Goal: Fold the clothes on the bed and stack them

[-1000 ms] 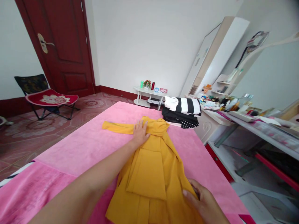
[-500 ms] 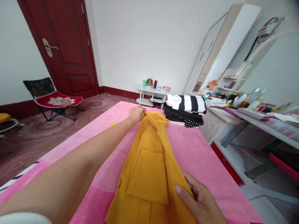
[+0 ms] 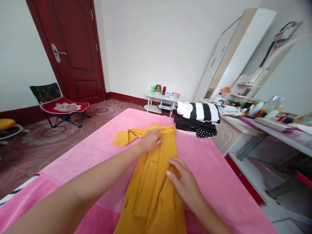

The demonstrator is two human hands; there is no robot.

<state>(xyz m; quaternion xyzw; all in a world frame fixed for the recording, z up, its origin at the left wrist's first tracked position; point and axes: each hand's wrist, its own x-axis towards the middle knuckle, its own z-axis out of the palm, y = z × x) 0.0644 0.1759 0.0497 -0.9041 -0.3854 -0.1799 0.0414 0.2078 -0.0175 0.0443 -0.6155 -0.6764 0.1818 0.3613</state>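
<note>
A long mustard-yellow coat-like garment [image 3: 156,169] lies lengthwise on the pink bedspread [image 3: 207,182], its lower end cut off by the frame. One sleeve [image 3: 121,138] sticks out to the left at the far end; a folded strip of the same cloth runs down the middle. My left hand [image 3: 152,139] rests on the upper part, fingers loosely apart on the fabric. At the right edge, my right hand [image 3: 182,177] touches the cloth with thumb and fingers spread; some fingertips are hidden by the fabric.
Folded clothes [image 3: 197,118], striped and black, are stacked at the bed's far right corner. Beyond stands a small white table [image 3: 159,96] with ornaments. A cluttered dressing table [image 3: 253,122] is on the right; a red folding chair [image 3: 65,105] stands left, near the door.
The right side of the garment has been folded in over the middle. My left hand has let go of the far edge and moved nearer; my right hand has moved up and left.
</note>
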